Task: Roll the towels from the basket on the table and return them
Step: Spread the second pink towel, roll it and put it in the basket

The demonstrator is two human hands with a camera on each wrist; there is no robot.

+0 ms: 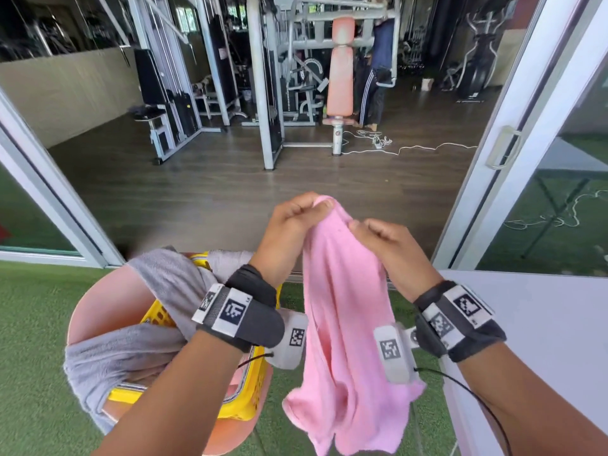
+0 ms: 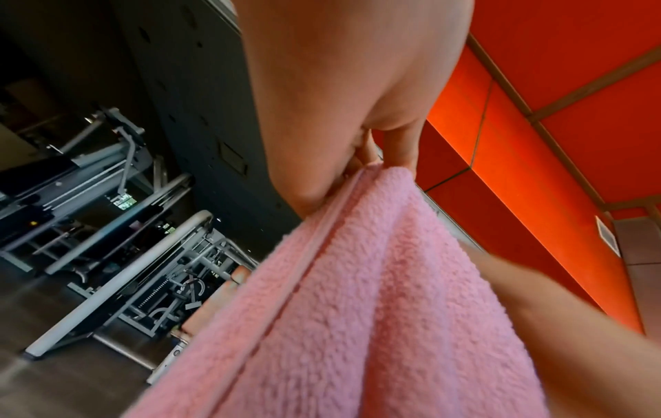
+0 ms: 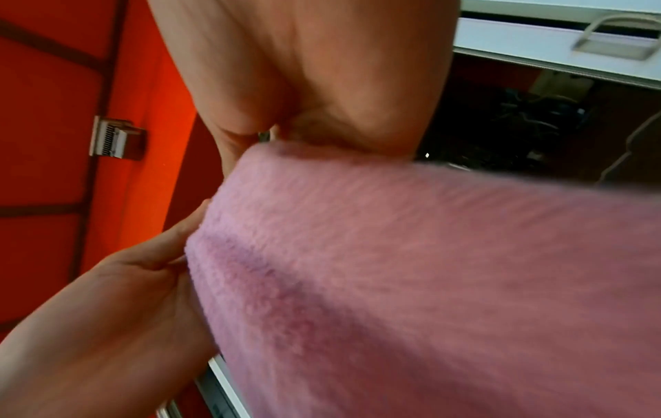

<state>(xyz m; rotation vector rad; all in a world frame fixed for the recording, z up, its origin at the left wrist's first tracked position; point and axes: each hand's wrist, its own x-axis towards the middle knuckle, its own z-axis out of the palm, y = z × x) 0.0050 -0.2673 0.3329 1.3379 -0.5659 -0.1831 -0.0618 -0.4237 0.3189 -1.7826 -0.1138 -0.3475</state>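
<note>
Pink towel (image 1: 345, 307) hanging between raised hands, left hand (image 1: 292, 232) and right hand (image 1: 391, 255) pinching its top edge

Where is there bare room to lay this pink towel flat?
The white table at the right, bordered by the sliding door frame, shows a bare top. The yellow basket at the left is crowded with grey towels. Both hands hold the pink towel.
</note>
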